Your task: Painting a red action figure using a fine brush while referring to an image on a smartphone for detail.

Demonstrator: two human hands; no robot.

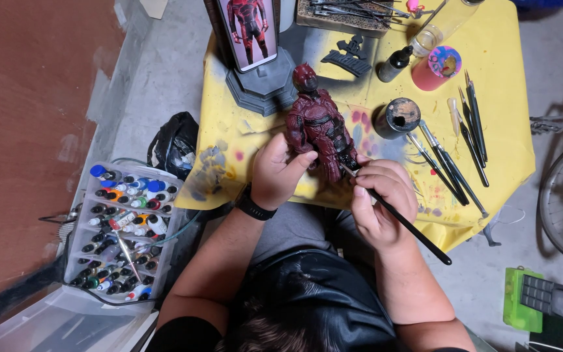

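A long black paintbrush (pixel 402 220) is held in the right hand (pixel 382 199), the grip closed around the handle like a pen, with the bristle end laid against the lower part of a dark red figurine (pixel 319 127). The figurine is gripped by the left hand (pixel 278 173), fingers closed on its side with the thumb pressed across the body, and it is kept tilted just above the yellow-covered surface (pixel 503 130). For a clean stroke, the painting hand is probably best braced against the holding hand, so that only the fingertips are moved and the tip is guided lightly. Down to the left, a clear tray of small paint bottles (pixel 125 228) is set on the floor. Further out on the surface, spare brushes (pixel 461 150) are laid side by side, just beside a round dark pot (pixel 397 117). Beyond these, a phone showing a red-suited figure (pixel 250 29) is propped on a grey base (pixel 262 85).
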